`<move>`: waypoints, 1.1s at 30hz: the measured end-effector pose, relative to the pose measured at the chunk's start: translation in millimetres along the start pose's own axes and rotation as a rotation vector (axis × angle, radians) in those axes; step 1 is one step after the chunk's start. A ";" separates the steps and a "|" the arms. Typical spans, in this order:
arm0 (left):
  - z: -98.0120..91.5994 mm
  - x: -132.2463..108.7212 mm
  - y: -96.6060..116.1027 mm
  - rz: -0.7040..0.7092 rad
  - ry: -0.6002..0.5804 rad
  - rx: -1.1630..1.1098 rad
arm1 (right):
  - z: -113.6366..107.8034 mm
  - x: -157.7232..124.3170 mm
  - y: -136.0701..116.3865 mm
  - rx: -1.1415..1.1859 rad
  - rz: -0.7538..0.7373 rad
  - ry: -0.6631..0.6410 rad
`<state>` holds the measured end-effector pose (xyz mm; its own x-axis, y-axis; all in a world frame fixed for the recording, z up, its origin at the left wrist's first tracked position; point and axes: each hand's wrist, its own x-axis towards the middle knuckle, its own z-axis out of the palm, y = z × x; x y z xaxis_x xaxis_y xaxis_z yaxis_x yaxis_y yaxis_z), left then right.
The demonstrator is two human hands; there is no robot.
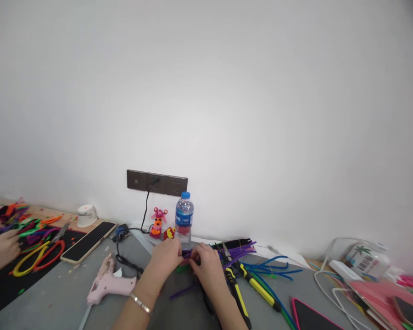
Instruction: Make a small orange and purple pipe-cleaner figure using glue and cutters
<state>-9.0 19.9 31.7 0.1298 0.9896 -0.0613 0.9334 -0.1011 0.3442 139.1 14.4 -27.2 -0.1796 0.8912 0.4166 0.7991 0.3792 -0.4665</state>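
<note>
While the water bottle (184,219) stands at the far side, your left hand (167,254) and right hand (206,259) pinch what looks like a purple pipe cleaner (186,252) between them, nearer you. This fine handling seems to call next for steady, light pressure.

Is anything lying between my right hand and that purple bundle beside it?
Yes, partly: the front end of the yellow-handled cutting tool lies between the right hand and the purple bundle. Whether it touches the bundle, I can't tell.
</note>
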 end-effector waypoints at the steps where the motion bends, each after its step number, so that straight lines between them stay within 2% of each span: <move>1: 0.8 0.1 -1.5 0.012 0.000 -0.010 | 1.0 0.0 0.1 0.008 0.009 0.000; 4: 5.5 -0.9 -6.3 0.041 0.010 -0.037 | 3.4 0.0 0.9 0.100 0.011 0.005; 6: 8.9 -2.3 -8.8 0.058 0.027 -0.050 | 4.4 0.1 2.7 0.242 0.006 0.015; 9: 11.7 -3.7 -10.4 0.077 0.060 -0.067 | 5.1 0.9 9.2 0.497 0.058 0.049; 11: 11.8 -3.5 -10.4 0.084 0.076 -0.081 | 5.3 1.8 15.4 0.578 0.107 0.083; 19: 16.7 -2.1 -8.3 0.115 0.099 -0.140 | 8.9 1.7 29.4 0.575 0.188 0.164; 25: 14.0 -8.2 -8.1 0.181 -0.005 -0.113 | 9.1 -1.5 30.8 0.553 0.214 0.186; 29: 10.8 -11.9 -5.3 0.194 -0.012 -0.078 | 4.3 -2.6 31.9 0.549 0.186 0.148; 33: 16.7 -8.9 -3.5 0.177 0.017 -0.085 | -3.1 -2.2 32.7 0.551 0.101 0.024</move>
<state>-7.8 9.7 15.4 0.2833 0.9587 0.0232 0.8649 -0.2659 0.4257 167.4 24.0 -40.9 -0.0996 0.9263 0.3633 0.3925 0.3721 -0.8411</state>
